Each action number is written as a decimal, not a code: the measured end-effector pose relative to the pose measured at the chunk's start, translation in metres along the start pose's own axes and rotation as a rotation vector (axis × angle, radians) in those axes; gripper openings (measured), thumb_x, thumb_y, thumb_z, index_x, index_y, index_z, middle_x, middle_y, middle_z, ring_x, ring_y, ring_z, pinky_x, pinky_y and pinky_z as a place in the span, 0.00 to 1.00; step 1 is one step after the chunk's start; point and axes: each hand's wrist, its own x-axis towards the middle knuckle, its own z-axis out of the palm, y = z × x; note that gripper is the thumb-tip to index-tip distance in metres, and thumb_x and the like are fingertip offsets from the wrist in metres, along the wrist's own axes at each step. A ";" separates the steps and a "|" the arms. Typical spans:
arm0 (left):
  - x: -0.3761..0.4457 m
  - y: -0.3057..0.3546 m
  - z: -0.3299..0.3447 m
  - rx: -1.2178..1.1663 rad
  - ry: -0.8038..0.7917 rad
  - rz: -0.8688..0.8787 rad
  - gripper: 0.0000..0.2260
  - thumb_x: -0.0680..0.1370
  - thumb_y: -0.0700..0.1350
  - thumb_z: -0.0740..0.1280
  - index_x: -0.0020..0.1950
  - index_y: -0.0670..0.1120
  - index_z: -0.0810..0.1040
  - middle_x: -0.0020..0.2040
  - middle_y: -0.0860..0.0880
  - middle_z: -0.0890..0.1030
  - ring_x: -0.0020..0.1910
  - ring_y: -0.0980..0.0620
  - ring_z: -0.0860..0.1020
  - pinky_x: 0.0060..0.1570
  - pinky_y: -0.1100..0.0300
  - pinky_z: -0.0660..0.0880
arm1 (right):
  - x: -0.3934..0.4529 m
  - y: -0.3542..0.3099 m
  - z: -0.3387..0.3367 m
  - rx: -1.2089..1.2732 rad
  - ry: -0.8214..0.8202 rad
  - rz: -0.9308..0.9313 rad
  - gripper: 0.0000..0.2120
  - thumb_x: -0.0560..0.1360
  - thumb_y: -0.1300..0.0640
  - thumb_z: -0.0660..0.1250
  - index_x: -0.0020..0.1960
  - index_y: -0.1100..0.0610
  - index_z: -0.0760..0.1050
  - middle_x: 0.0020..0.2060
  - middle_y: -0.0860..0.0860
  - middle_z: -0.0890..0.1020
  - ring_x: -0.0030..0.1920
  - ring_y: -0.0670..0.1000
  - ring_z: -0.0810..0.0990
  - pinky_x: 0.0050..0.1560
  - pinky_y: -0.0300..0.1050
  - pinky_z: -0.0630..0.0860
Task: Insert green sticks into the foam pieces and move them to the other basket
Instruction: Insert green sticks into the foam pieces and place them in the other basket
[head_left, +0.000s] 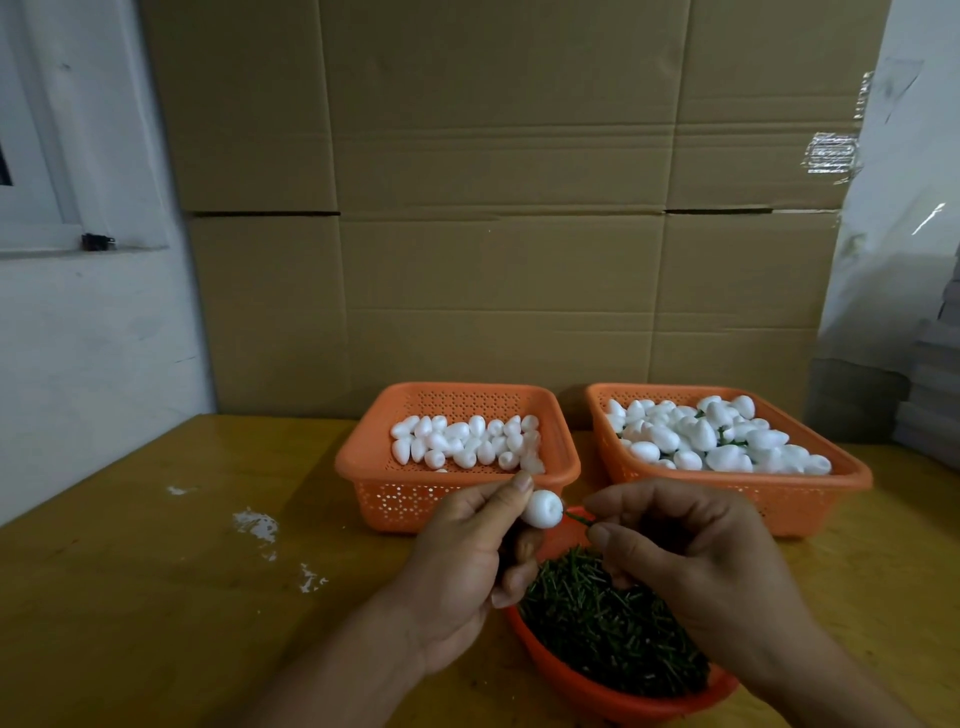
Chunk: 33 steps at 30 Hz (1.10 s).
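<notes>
Pinching a white egg-shaped foam piece (542, 509), left hand (467, 566); right hand (691, 561) grips a thin green stick (577, 518).

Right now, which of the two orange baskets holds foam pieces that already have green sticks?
The right basket, beside the cardboard's right end: green stems show between its foam pieces. The left basket holds plain white pieces only.

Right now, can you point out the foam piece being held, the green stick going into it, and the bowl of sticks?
Foam piece (542, 509): head view, middle of its white body.
Green stick (577, 518): head view, the bare stretch between foam and fingers.
Bowl of sticks (582, 683): head view, its orange near rim.
</notes>
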 end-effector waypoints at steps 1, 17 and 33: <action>0.000 0.000 0.000 0.006 -0.001 0.003 0.18 0.77 0.54 0.64 0.52 0.38 0.79 0.30 0.49 0.70 0.24 0.56 0.65 0.26 0.62 0.55 | 0.000 0.000 0.000 -0.001 -0.001 -0.001 0.09 0.65 0.55 0.75 0.45 0.50 0.86 0.34 0.57 0.84 0.31 0.53 0.81 0.34 0.43 0.80; 0.000 -0.003 0.000 0.028 -0.013 0.019 0.22 0.77 0.53 0.65 0.55 0.34 0.77 0.29 0.49 0.70 0.22 0.56 0.65 0.23 0.63 0.56 | -0.002 -0.003 0.003 -0.071 -0.013 -0.026 0.08 0.66 0.53 0.73 0.44 0.50 0.87 0.31 0.50 0.85 0.29 0.41 0.79 0.31 0.33 0.73; 0.002 -0.004 -0.001 0.049 -0.021 0.102 0.14 0.75 0.52 0.68 0.47 0.40 0.81 0.30 0.48 0.69 0.23 0.56 0.65 0.21 0.66 0.59 | -0.005 0.006 0.007 -0.368 0.042 -0.076 0.05 0.72 0.57 0.76 0.43 0.46 0.85 0.33 0.44 0.85 0.31 0.44 0.82 0.31 0.34 0.75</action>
